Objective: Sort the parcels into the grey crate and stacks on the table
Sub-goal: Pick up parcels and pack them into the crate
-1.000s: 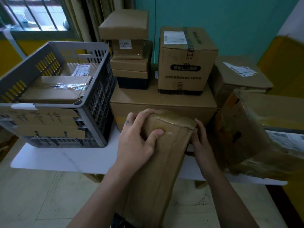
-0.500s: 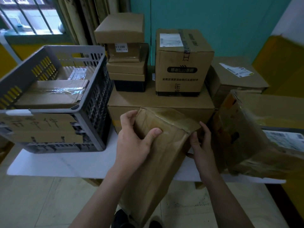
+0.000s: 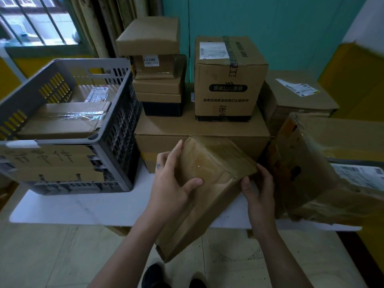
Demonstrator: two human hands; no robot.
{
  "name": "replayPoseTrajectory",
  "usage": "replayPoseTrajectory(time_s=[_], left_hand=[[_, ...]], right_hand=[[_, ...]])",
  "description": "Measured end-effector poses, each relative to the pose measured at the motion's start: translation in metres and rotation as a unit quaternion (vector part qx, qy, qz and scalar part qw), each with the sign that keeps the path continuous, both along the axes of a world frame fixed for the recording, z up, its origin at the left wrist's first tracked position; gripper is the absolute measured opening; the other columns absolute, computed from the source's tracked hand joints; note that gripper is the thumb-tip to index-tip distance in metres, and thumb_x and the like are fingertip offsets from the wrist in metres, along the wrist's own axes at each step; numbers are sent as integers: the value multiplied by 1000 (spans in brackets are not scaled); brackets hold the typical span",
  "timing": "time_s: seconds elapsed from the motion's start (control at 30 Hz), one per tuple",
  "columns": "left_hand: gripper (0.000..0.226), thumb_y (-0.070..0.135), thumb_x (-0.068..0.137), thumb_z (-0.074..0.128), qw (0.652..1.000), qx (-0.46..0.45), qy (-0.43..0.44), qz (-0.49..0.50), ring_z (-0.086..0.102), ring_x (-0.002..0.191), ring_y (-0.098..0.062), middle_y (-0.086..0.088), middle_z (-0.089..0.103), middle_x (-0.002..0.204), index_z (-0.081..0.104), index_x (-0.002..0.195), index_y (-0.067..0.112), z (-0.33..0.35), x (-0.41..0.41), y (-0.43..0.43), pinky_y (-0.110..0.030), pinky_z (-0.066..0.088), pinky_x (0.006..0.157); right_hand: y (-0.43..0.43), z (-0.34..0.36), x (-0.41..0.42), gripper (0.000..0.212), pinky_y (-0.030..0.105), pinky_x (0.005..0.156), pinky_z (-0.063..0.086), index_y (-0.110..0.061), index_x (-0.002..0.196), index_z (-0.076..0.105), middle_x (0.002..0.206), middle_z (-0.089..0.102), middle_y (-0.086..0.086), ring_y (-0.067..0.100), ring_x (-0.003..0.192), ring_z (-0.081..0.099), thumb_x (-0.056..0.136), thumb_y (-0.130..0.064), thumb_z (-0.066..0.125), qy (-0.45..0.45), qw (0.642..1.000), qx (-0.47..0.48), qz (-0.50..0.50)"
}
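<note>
The left hand point(image 3: 172, 183) wraps the left edge of the long taped parcel point(image 3: 209, 175), thumb across its face, and the right hand point(image 3: 257, 190) clasps its right corner, holding it tilted over the table's point(image 3: 83, 206) near edge. The grey crate point(image 3: 118, 129), holding a flat parcel point(image 3: 62, 121), sits at ten o'clock. A wide flat box point(image 3: 199, 129) stands close behind at twelve, and a torn carton point(image 3: 311, 163) crowds in at three.

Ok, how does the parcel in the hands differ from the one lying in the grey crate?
The held parcel is tilted, gripped by the left hand and right hand; the crate parcel lies flat in the grey crate. The held parcel's tape looks brownish, the crate parcel's shiny. Both are brown cardboard.
</note>
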State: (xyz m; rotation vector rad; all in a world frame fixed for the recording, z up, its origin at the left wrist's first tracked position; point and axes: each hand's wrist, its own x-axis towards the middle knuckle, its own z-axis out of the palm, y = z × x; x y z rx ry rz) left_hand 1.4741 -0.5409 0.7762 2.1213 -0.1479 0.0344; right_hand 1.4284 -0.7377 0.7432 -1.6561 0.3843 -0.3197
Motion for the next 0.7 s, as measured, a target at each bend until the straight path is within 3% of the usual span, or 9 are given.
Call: replayPoseTrajectory(time_s=[0.13,0.27,0.37,0.5,0.6,0.7], left_hand=[[89,27,78,84,1000,0,-14,-2,37,121,-4,19,32,125,33,151,34,-7,1,-6,-29,37,107],[84,42,84,76,998,50,-24,-43,38,119,-10,20,30,122,20,146,56,-10,2,-6,-36,42,103],[88,58,83,70,992,121,14,-10,40,125,-19,9,33,131,16,152,50,-12,2,-4,-47,42,106],[109,82,74,56,963,214,148,76,24,146,-30,-6,19,160,3,158,36,-28,-9,10,-58,34,113],[121,91,65,51,936,202,275,81,17,149,-37,-5,-1,166,-8,157,38,-44,-19,25,-62,35,111],[127,89,61,51,925,154,341,68,20,149,-40,-4,-17,165,-20,154,40,-49,-23,28,-55,36,114]], right_hand=[[0,14,-7,87,3,92,28,-47,131,46,161,13,-16,-17,134,21,60,-97,45,-47,994,-90,44],[9,18,-4,85,30,98,38,-42,134,42,158,16,-19,6,141,22,59,-80,58,-11,983,-179,40],[7,17,0,83,39,98,44,-33,138,43,149,36,-5,13,133,37,65,-71,54,0,981,-194,-3],[-5,10,3,69,41,100,46,-28,137,46,138,48,-3,16,126,46,76,-56,64,7,987,-155,-33],[-9,3,1,63,49,100,49,-27,138,47,137,51,-2,18,124,50,83,-50,68,22,991,-126,-50],[-8,-2,0,63,51,98,51,-30,137,46,137,52,-1,20,123,52,82,-54,66,37,992,-110,-58]])
